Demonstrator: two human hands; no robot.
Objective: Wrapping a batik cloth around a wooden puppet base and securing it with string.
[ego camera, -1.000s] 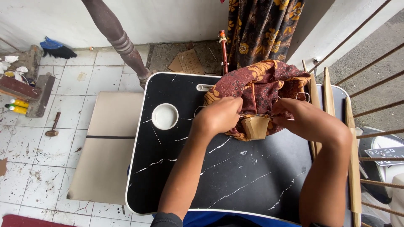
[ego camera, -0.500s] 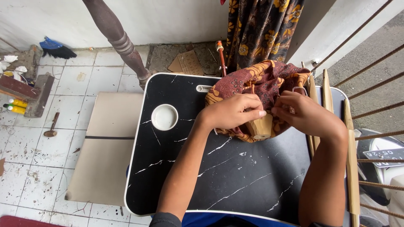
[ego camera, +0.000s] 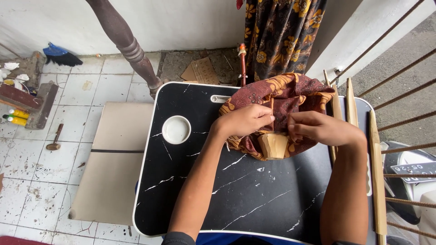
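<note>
I see one bundle of maroon batik cloth (ego camera: 284,102) with orange patterning, bunched at the far right of the black marble-look desk (ego camera: 236,190). My left hand (ego camera: 245,120) and right hand (ego camera: 318,128) are close together, both pinching its folds above one tan cone-shaped piece (ego camera: 274,145). One white round recess (ego camera: 176,129) sits in the desk. Three wooden sticks (ego camera: 376,172) lie along the right edge. Two yellow tubes (ego camera: 13,117) lie on the floor, far left.

The left hand (ego camera: 245,120) and the right hand (ego camera: 318,128) are pinching a patterned maroon cloth (ego camera: 281,97) on the black table (ego camera: 236,190). A small wooden cup (ego camera: 274,145) is lying just below the hands, and thin wooden sticks (ego camera: 376,172) are resting beside the right hand.
</note>
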